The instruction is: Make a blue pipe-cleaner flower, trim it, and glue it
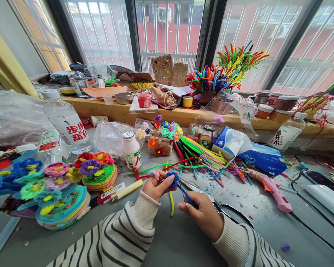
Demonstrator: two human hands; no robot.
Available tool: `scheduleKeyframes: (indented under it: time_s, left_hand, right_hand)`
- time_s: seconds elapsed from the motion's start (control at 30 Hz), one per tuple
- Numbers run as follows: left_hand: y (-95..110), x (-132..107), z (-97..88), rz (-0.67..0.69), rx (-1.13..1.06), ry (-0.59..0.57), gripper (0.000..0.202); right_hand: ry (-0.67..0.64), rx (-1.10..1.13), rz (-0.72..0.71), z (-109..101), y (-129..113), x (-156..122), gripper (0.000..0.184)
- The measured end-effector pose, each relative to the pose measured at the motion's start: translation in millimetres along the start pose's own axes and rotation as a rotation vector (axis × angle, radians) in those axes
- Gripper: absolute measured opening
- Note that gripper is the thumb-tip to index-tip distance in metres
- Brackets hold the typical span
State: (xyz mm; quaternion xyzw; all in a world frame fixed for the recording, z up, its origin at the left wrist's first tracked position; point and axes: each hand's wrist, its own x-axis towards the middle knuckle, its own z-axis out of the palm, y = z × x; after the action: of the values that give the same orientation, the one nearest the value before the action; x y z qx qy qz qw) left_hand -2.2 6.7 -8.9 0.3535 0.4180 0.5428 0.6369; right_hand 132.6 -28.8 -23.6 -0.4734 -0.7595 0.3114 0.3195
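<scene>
My left hand (158, 185) is closed, pinching a small blue pipe-cleaner flower (172, 179) between thumb and fingers. From the flower a blue pipe cleaner (188, 198) runs to my right hand (204, 213), whose thumb and fingers are closed on it. A thin dark line near the right fingertips is too small to make out. Scissors with black handles (235, 211) lie behind and beside the right hand, partly hidden by it. Below the flower is a yellow pipe cleaner (172, 205); whether it is attached cannot be told.
Finished flowers on round bases (62, 207) stand left. A white bottle (132, 151) and a woven basket of flowers (160, 144) stand ahead. Beyond my hands lie loose pipe cleaners (203, 150). A pink glue gun (272, 189) with its cord lies right, near a blue tissue pack (263, 159).
</scene>
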Motion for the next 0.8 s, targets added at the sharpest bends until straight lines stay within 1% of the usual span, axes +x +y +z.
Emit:
scheduleKeyframes:
  time_s: [0.13, 0.3, 0.47, 0.6, 0.8]
  left_hand:
    - [0.9, -1.0, 0.3, 0.012, 0.014, -0.018, 0.028]
    - [1.1, -1.5, 1.7, 0.045, 0.032, -0.014, 0.028]
    - [1.8, -1.4, 2.6, 0.047, 0.038, 0.007, 0.028]
    - [3.4, -1.1, 2.2, 0.045, 0.042, 0.013, 0.027]
    - [4.2, 1.4, -0.6, 0.046, 0.032, 0.028, 0.028]
  right_hand:
    - [-0.033, 0.013, -0.023, -0.3, -1.1, -0.8, 0.041]
    - [-0.057, -0.024, -0.049, 0.4, -1.7, -1.6, 0.043]
    - [-0.013, -0.079, -0.026, -0.9, -0.8, -0.4, 0.043]
    - [0.025, -0.081, -0.024, -1.4, -0.5, 0.6, 0.043]
    - [0.016, -0.051, -0.022, -1.7, 0.4, 0.7, 0.044]
